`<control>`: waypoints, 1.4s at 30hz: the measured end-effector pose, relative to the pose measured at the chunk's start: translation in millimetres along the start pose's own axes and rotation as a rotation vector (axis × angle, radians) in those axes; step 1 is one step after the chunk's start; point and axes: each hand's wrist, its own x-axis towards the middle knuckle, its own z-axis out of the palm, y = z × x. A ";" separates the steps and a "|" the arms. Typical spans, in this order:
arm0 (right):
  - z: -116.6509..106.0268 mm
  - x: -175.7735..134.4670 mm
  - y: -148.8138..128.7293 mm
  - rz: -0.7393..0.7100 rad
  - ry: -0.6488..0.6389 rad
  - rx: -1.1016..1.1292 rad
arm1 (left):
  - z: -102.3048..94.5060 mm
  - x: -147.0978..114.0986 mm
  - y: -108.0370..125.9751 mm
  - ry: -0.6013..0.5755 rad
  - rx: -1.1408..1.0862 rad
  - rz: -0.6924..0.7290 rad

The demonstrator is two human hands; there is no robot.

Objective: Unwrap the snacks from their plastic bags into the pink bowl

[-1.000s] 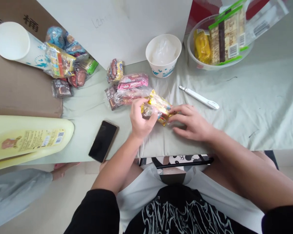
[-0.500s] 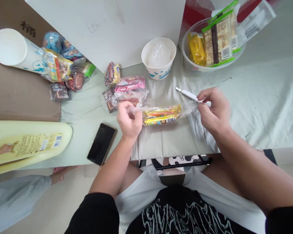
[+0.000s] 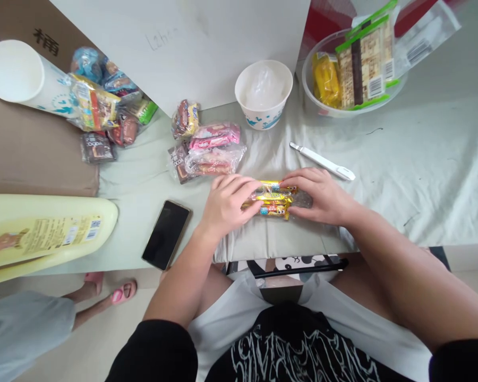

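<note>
A clear plastic bag of yellow-wrapped snack sticks (image 3: 274, 198) lies on the cloth in front of me. My left hand (image 3: 231, 200) grips its left end, thumb below and fingers above. On the right end, my right hand (image 3: 316, 195) closes round it the same way. The bag's outer ends are partly hidden by my hands. Just beyond my right hand lies a white utility knife (image 3: 322, 161), untouched. Other wrapped snacks, among them a pink packet (image 3: 215, 136) and a clear-wrapped one (image 3: 215, 161), sit past my left hand.
A paper bowl (image 3: 263, 98) holding clear plastic stands beyond the bag. At the back right is a plastic tub (image 3: 310, 95) of snacks. A phone (image 3: 166, 235), a yellow bottle (image 3: 48, 233) and a tipped paper bucket (image 3: 27, 74) are left. A person's sandalled foot (image 3: 124, 292) shows below.
My right hand has moved left, away from the utility knife, onto the bag's right end. Both hands now grip the bag closer together, and its sticks have turned and spread.
</note>
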 end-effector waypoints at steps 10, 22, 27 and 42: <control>3.3 4.6 -1.5 0.324 0.435 -0.106 | -4.1 -0.8 13.7 0.045 -0.411 -0.496; 14.2 6.7 -6.2 0.194 0.250 -0.048 | -47.3 4.4 12.7 0.959 -0.458 -0.048; 20.3 7.7 -5.4 0.198 0.214 -0.130 | -50.0 17.3 43.1 0.277 -0.276 0.065; 29.3 -8.2 -44.9 -0.021 0.501 -0.161 | -14.7 33.1 56.0 -0.430 0.073 -0.385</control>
